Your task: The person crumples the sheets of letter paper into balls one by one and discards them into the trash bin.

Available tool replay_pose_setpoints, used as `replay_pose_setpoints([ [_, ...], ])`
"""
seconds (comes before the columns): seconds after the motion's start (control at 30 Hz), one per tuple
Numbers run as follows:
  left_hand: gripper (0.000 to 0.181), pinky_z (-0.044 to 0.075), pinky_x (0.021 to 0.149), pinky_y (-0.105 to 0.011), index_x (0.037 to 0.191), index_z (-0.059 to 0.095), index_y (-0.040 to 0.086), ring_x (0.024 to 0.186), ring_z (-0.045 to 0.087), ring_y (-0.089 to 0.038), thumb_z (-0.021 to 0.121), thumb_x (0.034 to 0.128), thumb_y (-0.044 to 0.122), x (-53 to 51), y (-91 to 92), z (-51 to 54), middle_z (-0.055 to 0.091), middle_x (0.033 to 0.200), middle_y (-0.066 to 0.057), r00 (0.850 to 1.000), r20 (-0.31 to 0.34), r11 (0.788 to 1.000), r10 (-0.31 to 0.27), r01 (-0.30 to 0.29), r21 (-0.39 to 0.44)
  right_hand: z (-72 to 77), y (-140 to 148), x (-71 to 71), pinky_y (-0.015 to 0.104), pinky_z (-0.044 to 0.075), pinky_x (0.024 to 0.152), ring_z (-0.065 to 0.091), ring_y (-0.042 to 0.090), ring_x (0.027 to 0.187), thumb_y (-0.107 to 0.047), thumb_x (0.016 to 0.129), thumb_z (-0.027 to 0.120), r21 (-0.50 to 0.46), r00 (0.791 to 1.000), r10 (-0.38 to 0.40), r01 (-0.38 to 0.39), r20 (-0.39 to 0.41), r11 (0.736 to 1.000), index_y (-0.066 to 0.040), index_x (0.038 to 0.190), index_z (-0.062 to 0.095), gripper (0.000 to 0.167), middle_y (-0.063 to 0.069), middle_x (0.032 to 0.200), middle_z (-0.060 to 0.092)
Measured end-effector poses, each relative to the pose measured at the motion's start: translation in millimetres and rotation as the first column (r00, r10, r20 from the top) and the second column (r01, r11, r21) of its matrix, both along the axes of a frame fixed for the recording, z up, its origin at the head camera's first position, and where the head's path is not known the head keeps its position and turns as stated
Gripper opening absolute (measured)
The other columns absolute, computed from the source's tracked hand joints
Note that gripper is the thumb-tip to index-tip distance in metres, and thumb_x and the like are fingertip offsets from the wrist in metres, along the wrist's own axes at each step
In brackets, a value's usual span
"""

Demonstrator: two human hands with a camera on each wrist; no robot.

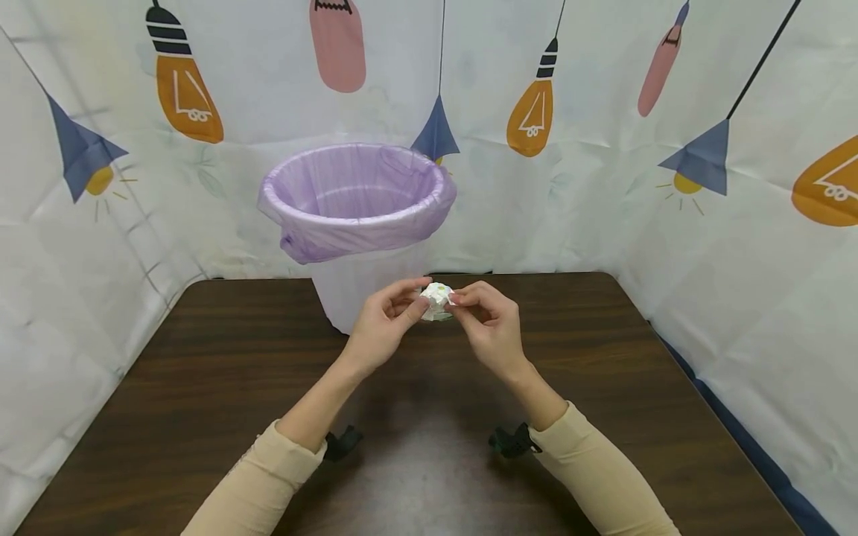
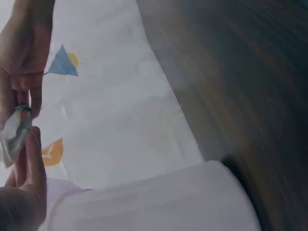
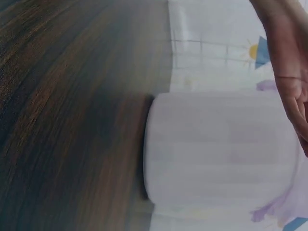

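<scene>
A small crumpled white wrapper [image 1: 438, 299] with faint coloured marks is held in the air between both hands, in front of the bin. My left hand [image 1: 383, 321] pinches its left side between thumb and fingers. On the other side, the fingertips of my right hand [image 1: 491, 324] pinch its edge. The left wrist view shows the wrapper [image 2: 17, 134] between the left hand [image 2: 28, 185] below and the right hand [image 2: 24, 62] above, with green and red print on it. Only the left hand [image 3: 291, 72] appears in the right wrist view, and the wrapper is out of frame there.
A white bin [image 1: 365, 279] lined with a purple bag [image 1: 362, 234] stands at the back left of the dark wooden table [image 1: 576, 447], just beyond the hands. White cloth [image 1: 603, 149] printed with lamps and bulbs hangs behind and at both sides.
</scene>
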State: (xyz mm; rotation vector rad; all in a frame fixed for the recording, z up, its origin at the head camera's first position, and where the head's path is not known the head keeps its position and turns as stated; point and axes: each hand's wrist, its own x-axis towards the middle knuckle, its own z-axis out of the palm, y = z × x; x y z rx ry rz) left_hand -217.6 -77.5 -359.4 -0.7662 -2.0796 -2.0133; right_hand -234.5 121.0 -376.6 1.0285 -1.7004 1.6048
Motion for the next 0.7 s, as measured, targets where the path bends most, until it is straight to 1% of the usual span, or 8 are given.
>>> replay_pose_setpoints([
  [0.07,0.033,0.058,0.086,-0.033,0.131,0.065,-0.006,0.097,0.070,-0.021,0.066,0.1025,0.010,0.4,0.6,3.1,0.069,0.115,-0.018,0.998,0.060,0.999,-0.006,0.004,0.032,1.1,0,-0.5,0.028,0.060,0.075,0.069,0.028,0.084,0.024,0.081,0.073,0.024,0.998,-0.039,0.040,-0.049,0.999,0.004,0.085,0.070,0.021,0.019,0.092,0.068],
  [0.13,0.031,0.058,0.087,-0.034,0.127,0.066,-0.008,0.098,0.069,-0.020,0.066,0.1025,0.010,0.4,1.6,5.1,0.069,0.117,-0.017,0.995,0.102,0.998,-0.018,0.011,0.066,1.8,0,-1.1,0.025,0.059,0.074,0.068,0.027,0.082,0.023,0.080,0.074,0.041,0.993,-0.074,0.078,-0.096,0.996,0.002,0.083,0.071,0.022,0.017,0.091,0.069],
  [0.2,0.029,0.057,0.088,-0.035,0.125,0.066,-0.010,0.096,0.069,-0.019,0.065,0.1023,0.008,0.3,3.1,6.8,0.068,0.116,-0.017,0.992,0.123,0.995,-0.038,0.026,0.097,2.4,0,-1.5,0.023,0.058,0.073,0.068,0.026,0.081,0.024,0.079,0.075,0.040,0.988,-0.095,0.101,-0.126,0.994,0.002,0.081,0.070,0.023,0.016,0.089,0.069],
  [0.27,0.027,0.057,0.086,-0.034,0.124,0.065,-0.011,0.092,0.069,-0.018,0.064,0.1021,0.005,0.4,5.0,6.6,0.067,0.112,-0.016,0.991,0.125,0.992,-0.047,0.032,0.119,1.9,-1,-1.4,0.022,0.057,0.073,0.068,0.026,0.080,0.024,0.078,0.076,0.030,0.986,-0.101,0.106,-0.135,0.994,0.002,0.080,0.070,0.024,0.016,0.089,0.069],
  [0.4,0.023,0.056,0.081,-0.028,0.120,0.063,-0.015,0.086,0.067,-0.015,0.062,0.1012,-0.002,1.3,9.1,4.7,0.066,0.106,-0.013,0.994,0.102,0.985,-0.045,0.027,0.170,1.4,-2,-1.9,0.022,0.057,0.072,0.068,0.026,0.080,0.024,0.077,0.076,0.025,0.983,-0.103,0.108,-0.151,0.994,0.001,0.079,0.071,0.024,0.016,0.088,0.069],
  [0.6,0.019,0.053,0.075,-0.023,0.116,0.064,-0.015,0.082,0.066,-0.016,0.063,0.0992,-0.006,4.9,12.0,1.9,0.066,0.102,-0.012,0.999,0.034,0.980,0.022,-0.028,0.198,2.1,-4,-1.6,0.023,0.057,0.072,0.069,0.027,0.078,0.024,0.076,0.077,0.030,0.977,-0.100,0.107,-0.186,0.994,0.000,0.077,0.070,0.025,0.014,0.087,0.069],
  [0.63,0.020,0.053,0.075,-0.023,0.117,0.064,-0.015,0.082,0.065,-0.016,0.063,0.0992,-0.006,5.1,12.3,2.2,0.066,0.102,-0.013,0.999,0.021,0.980,0.032,-0.035,0.197,2.9,-5,-1.8,0.023,0.057,0.072,0.068,0.027,0.078,0.024,0.076,0.077,0.026,0.977,-0.099,0.106,-0.186,0.994,0.000,0.077,0.069,0.025,0.014,0.087,0.069],
  [0.7,0.028,0.052,0.074,-0.023,0.127,0.061,-0.010,0.079,0.064,-0.017,0.064,0.0995,-0.004,5.3,12.0,2.4,0.065,0.099,-0.012,0.999,-0.005,0.981,0.048,-0.046,0.188,4.4,-5,-2.0,0.023,0.057,0.072,0.069,0.028,0.078,0.024,0.077,0.077,0.020,0.979,-0.094,0.100,-0.182,0.995,0.000,0.077,0.069,0.025,0.015,0.086,0.069],
])
